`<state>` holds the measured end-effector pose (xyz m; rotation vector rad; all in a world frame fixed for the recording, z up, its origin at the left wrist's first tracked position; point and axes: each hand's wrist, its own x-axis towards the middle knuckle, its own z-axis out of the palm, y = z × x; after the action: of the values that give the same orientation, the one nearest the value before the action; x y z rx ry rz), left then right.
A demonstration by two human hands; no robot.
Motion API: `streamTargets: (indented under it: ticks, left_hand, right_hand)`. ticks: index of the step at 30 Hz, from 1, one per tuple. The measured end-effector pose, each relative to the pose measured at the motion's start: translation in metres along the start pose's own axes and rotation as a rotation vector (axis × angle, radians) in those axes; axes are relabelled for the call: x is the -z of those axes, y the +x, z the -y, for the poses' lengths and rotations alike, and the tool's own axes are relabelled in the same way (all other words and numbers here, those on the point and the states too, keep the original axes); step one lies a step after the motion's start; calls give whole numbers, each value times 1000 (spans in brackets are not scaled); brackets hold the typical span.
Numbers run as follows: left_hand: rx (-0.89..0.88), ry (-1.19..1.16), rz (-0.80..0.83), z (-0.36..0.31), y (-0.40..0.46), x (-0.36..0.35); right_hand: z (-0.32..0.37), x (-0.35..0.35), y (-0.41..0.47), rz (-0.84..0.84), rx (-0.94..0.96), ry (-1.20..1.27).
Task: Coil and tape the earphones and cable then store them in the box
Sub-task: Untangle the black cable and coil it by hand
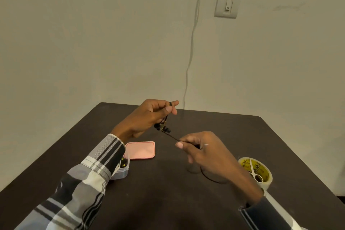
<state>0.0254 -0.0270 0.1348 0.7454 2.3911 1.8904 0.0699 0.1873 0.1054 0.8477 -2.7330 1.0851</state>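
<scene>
On the dark counter [168,201], the clear box [122,171] sits toward the left edge with its pink lid [140,150] off beside it; the tape roll [256,171] carrying scissors [254,171] is near the right edge. Above mid-counter the left hand [151,117] pinches the earphones [162,128]; the right hand [207,151] pinches their thin cable [172,137], stretched taut between them. Pulling harder could strain the wire, and the slack loop under the right wrist may tangle while coiling
</scene>
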Motion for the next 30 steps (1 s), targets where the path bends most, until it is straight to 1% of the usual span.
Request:
streamTargets:
  ticks: [3,6,12,14,17,19,22,24,28,30]
  left_hand:
    - [13,136,30,1,2,1]
    - [4,205,47,1,3,-4]
    - [-1,220,148,-8,-2,-18]
    - [26,152,186,-10,-5,-21]
    - [69,-80,257,-7,-11,-21]
    - [60,-190,291,-2,-12,-20]
    - [9,-318,353,1,-15,-22]
    - [-29,-434,386,-1,-17,-24]
    - [-93,-608,388,-9,-16,-29]
    - [-120,-643,370,-14,-14,-30]
  right_hand:
    - [12,22,-7,-39,37,-32]
    - [25,34,-9,-66,66,-15]
    - [38,49,5,-163,96,-43]
    - [36,55,12,-217,81,-48]
    - [29,61,25,-309,39,-27]
    - [23,63,32,-326,17,11]
    - [12,60,41,-315,12,82]
    - [4,54,45,-311,-2,201]
    - [-8,33,46,-270,-65,471]
    - [-12,16,44,-217,-114,514]
